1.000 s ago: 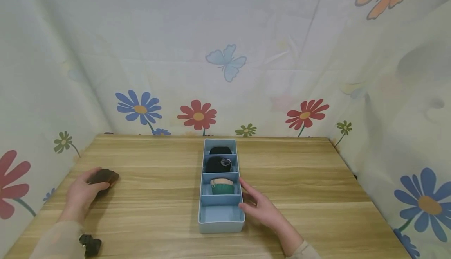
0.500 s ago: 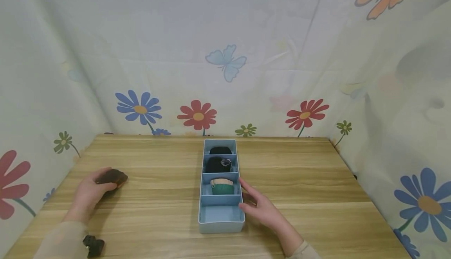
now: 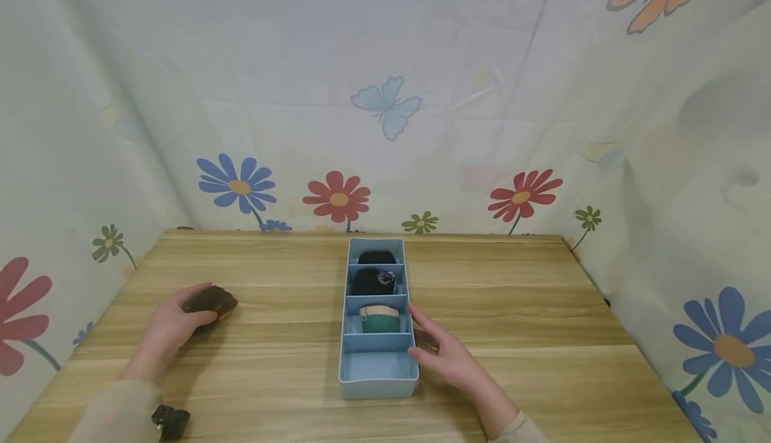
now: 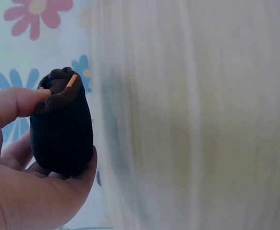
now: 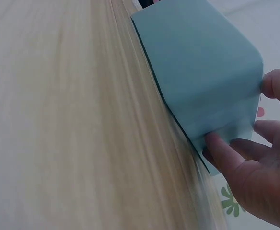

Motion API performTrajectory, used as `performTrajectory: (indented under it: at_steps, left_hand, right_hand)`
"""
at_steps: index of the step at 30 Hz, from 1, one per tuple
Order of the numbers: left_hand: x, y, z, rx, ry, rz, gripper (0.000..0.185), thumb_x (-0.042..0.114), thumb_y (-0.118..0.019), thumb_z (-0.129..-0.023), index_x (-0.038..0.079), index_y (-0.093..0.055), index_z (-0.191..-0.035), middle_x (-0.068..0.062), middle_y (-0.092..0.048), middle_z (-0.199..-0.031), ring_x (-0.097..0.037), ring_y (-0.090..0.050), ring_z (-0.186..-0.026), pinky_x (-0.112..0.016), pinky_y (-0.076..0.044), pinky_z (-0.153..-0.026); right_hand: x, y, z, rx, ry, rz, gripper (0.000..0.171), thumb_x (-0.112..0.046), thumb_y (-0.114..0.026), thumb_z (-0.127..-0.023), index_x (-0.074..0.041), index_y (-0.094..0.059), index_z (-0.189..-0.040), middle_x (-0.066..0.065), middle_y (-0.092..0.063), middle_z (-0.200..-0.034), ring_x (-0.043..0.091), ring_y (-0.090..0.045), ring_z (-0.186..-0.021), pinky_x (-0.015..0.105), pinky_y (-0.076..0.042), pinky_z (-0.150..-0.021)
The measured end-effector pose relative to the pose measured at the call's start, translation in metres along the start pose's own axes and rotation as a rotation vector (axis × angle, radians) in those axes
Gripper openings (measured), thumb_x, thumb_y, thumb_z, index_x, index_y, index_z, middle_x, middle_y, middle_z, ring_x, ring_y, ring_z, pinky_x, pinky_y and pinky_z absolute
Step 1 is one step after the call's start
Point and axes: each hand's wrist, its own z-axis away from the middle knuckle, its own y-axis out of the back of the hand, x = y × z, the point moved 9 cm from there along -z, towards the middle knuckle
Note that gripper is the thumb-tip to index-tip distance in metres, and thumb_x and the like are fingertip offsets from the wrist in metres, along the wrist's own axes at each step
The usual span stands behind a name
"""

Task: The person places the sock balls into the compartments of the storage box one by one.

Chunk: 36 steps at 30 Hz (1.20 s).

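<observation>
My left hand [image 3: 171, 326] grips a dark rolled-up sock [image 3: 213, 304] over the left part of the table. In the left wrist view, the thumb and fingers hold the sock [image 4: 63, 122] from both sides; its brown folded cuff has an orange mark. A light blue divided box [image 3: 378, 389] stands mid-table. My right hand [image 3: 448, 356] rests against its right side, fingers loosely bent, as the box wall [image 5: 202, 62] in the right wrist view also shows. In the box sit a green and cream rolled sock [image 3: 381, 320] and two black rolled items [image 3: 369, 282], probably socks.
The nearest compartment [image 3: 378, 365] of the box shows its bare floor. Wood-grain table [image 3: 271, 363] extends on both sides of the box. A flower-printed cloth [image 3: 452, 162] hangs behind the table and along its sides. A small black device [image 3: 171, 421] sits at the left wrist.
My left hand has moved to the right with the dark sock, closer to the box. The right hand and the box have stayed in place.
</observation>
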Motion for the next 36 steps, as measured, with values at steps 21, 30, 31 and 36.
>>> performTrajectory:
  at_steps: [21, 30, 31, 36]
  left_hand:
    - [0.07, -0.045, 0.02, -0.083, -0.106, 0.023, 0.069, 0.007, -0.072, -0.088, 0.003, -0.041, -0.149, -0.031, -0.034, -0.15, -0.05, -0.034, -0.133, -0.061, -0.034, -0.102]
    - [0.099, -0.065, 0.03, -0.09, -0.202, 0.056, 0.065, 0.005, -0.072, -0.087, 0.005, -0.047, -0.147, -0.026, -0.044, -0.146, -0.044, -0.044, -0.127, -0.054, -0.043, -0.096]
    - [0.102, -0.068, 0.031, -0.092, -0.212, 0.059, 0.064, 0.005, -0.072, -0.087, 0.006, -0.048, -0.146, -0.026, -0.045, -0.146, -0.044, -0.045, -0.125, -0.054, -0.044, -0.094]
    - [0.117, -0.081, 0.035, -0.1, -0.256, 0.077, 0.062, 0.006, -0.074, -0.086, 0.01, -0.051, -0.145, -0.022, -0.049, -0.144, -0.041, -0.049, -0.121, -0.05, -0.045, -0.091]
  right_hand:
    - [-0.002, -0.001, 0.0, -0.003, 0.021, 0.007, 0.07, -0.01, -0.063, -0.096, -0.011, -0.028, -0.157, 0.018, -0.029, -0.158, 0.044, -0.045, -0.132, 0.054, -0.037, -0.106]
    - [-0.001, 0.0, 0.0, -0.004, 0.007, -0.002, 0.071, -0.012, -0.064, -0.096, -0.013, -0.028, -0.157, 0.015, -0.029, -0.159, 0.042, -0.044, -0.134, 0.052, -0.037, -0.108]
    - [-0.001, 0.0, 0.0, -0.004, 0.008, -0.004, 0.071, -0.012, -0.064, -0.096, -0.012, -0.028, -0.157, 0.015, -0.029, -0.159, 0.042, -0.044, -0.134, 0.052, -0.037, -0.108]
    - [-0.001, 0.0, 0.0, -0.003, 0.016, -0.012, 0.072, -0.011, -0.064, -0.096, -0.012, -0.027, -0.157, 0.014, -0.028, -0.159, 0.041, -0.044, -0.134, 0.051, -0.037, -0.108]
